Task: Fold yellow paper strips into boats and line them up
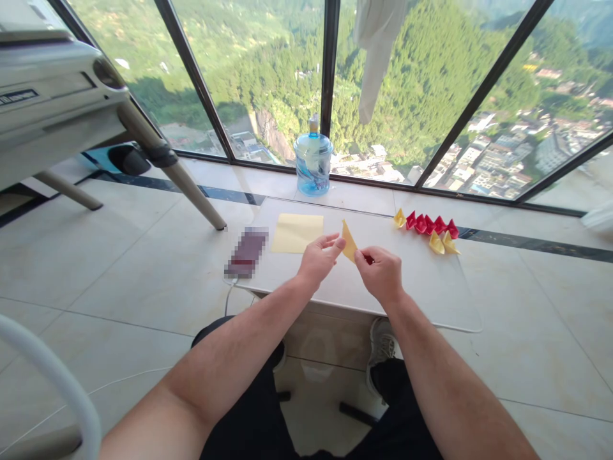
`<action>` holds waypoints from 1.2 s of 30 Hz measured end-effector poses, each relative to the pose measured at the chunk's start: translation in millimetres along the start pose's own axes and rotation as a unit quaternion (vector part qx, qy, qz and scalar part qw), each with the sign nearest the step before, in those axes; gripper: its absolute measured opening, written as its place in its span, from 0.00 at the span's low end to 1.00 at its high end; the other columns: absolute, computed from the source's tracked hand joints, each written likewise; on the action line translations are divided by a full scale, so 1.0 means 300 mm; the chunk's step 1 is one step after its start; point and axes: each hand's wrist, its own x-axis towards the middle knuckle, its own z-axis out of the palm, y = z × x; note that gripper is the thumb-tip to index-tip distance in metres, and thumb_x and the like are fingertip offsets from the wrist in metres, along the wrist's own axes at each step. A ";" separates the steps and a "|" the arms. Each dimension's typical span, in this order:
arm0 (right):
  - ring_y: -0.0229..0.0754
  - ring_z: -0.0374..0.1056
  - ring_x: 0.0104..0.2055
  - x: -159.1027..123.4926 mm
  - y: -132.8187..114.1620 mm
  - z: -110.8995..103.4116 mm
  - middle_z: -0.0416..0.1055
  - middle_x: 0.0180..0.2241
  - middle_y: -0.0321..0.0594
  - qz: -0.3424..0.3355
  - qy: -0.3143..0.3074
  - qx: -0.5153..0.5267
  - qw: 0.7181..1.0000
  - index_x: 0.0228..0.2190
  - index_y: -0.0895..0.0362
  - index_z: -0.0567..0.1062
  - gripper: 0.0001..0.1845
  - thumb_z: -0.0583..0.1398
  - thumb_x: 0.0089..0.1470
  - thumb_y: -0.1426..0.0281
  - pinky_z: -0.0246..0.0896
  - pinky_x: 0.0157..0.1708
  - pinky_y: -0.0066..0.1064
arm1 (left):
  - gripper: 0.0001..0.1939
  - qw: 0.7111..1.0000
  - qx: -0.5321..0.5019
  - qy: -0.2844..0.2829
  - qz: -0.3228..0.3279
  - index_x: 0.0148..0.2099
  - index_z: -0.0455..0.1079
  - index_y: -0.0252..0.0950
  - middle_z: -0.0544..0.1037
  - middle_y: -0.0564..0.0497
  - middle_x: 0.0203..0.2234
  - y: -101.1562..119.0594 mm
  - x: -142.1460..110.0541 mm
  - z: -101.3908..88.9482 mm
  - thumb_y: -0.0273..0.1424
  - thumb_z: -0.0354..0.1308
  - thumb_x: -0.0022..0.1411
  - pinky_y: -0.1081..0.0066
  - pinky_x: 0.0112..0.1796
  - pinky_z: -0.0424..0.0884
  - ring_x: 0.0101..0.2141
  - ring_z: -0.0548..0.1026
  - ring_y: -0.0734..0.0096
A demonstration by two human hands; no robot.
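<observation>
Both my hands hold a folded yellow paper piece (348, 241) above a low white table (431, 291). My left hand (317, 259) pinches its left edge with thumb and fingers closed. My right hand (380, 273) is closed on its lower right corner. A flat sheet of yellow paper (297, 232) lies on the table just left of my hands. A row of folded red and yellow paper shapes (428, 228) sits at the table's far right.
A pixelated phone (246, 252) with a cable lies at the table's left edge. A blue water jug (313, 160) stands on the sill by the large windows. A grey table leg (177, 172) slants at the left. My shoes (382, 345) rest under the table.
</observation>
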 end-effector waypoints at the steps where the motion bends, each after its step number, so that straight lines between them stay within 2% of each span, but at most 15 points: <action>1: 0.39 0.65 0.26 -0.003 0.001 0.004 0.73 0.23 0.40 -0.025 -0.001 -0.013 1.000 0.23 0.55 0.77 0.16 0.58 0.57 0.61 0.59 0.32 0.31 | 0.29 1.000 -0.008 -0.021 -0.013 0.49 0.76 0.36 0.79 0.43 0.40 0.000 -0.003 0.001 0.45 0.72 0.46 0.68 0.35 0.71 0.36 0.76 0.64; 4: 0.39 0.66 0.27 -0.010 0.001 0.013 0.76 0.26 0.40 -0.044 -0.037 0.020 0.998 0.27 0.55 0.79 0.14 0.59 0.57 0.61 0.61 0.33 0.31 | 0.31 0.996 -0.052 -0.069 -0.039 0.50 0.74 0.36 0.79 0.43 0.42 0.005 -0.011 0.004 0.41 0.75 0.44 0.64 0.38 0.74 0.36 0.77 0.65; 9: 0.39 0.68 0.26 -0.004 0.001 0.010 0.76 0.24 0.39 0.040 -0.083 0.125 0.988 0.27 0.56 0.80 0.15 0.64 0.52 0.57 0.62 0.30 0.31 | 0.29 0.991 -0.079 -0.089 -0.055 0.49 0.75 0.35 0.77 0.44 0.39 0.026 -0.017 0.007 0.34 0.75 0.43 0.60 0.40 0.75 0.35 0.77 0.66; 14: 0.40 0.69 0.25 0.009 0.002 0.004 0.76 0.23 0.40 0.113 -0.110 0.204 0.966 0.28 0.57 0.80 0.19 0.66 0.48 0.52 0.64 0.25 0.30 | 0.28 0.992 -0.077 -0.088 -0.055 0.49 0.75 0.35 0.76 0.44 0.41 0.032 -0.017 0.006 0.34 0.74 0.44 0.59 0.41 0.76 0.37 0.77 0.65; 20: 0.39 0.67 0.21 0.017 -0.001 0.003 0.74 0.20 0.39 0.149 -0.121 0.234 0.953 0.28 0.57 0.79 0.20 0.65 0.48 0.52 0.62 0.21 0.29 | 0.26 0.995 -0.058 -0.077 -0.042 0.48 0.76 0.35 0.77 0.44 0.41 0.029 -0.010 -0.002 0.34 0.73 0.45 0.59 0.40 0.77 0.38 0.77 0.63; 25: 0.41 0.71 0.26 0.010 0.012 0.016 0.78 0.25 0.39 0.099 -0.050 0.128 0.986 0.35 0.56 0.80 0.14 0.61 0.53 0.60 0.63 0.27 0.30 | 0.20 0.997 -0.007 -0.077 -0.017 0.46 0.77 0.34 0.79 0.43 0.43 0.028 -0.017 0.005 0.34 0.68 0.49 0.63 0.38 0.76 0.40 0.78 0.60; 28: 0.40 0.69 0.25 0.004 0.013 0.024 0.77 0.24 0.37 0.073 -0.060 0.038 0.995 0.34 0.53 0.79 0.10 0.59 0.54 0.64 0.58 0.26 0.29 | 0.19 0.996 0.027 -0.090 0.001 0.45 0.77 0.35 0.80 0.44 0.41 0.015 -0.026 0.019 0.31 0.67 0.49 0.65 0.37 0.76 0.39 0.78 0.61; 32: 0.42 0.70 0.28 0.004 0.007 0.024 0.78 0.27 0.40 0.051 -0.079 -0.038 0.995 0.32 0.53 0.78 0.08 0.58 0.54 0.69 0.54 0.28 0.29 | 0.21 0.991 0.046 -0.126 0.018 0.46 0.76 0.34 0.81 0.45 0.39 -0.022 -0.024 0.029 0.23 0.64 0.46 0.68 0.38 0.74 0.39 0.78 0.62; 36: 0.41 0.68 0.26 0.005 0.001 0.023 0.76 0.25 0.41 0.068 -0.084 -0.067 0.992 0.30 0.54 0.77 0.09 0.58 0.56 0.66 0.50 0.26 0.29 | 0.18 0.988 0.065 -0.132 0.048 0.44 0.75 0.34 0.81 0.45 0.39 -0.061 -0.016 0.030 0.21 0.60 0.49 0.69 0.37 0.73 0.38 0.78 0.63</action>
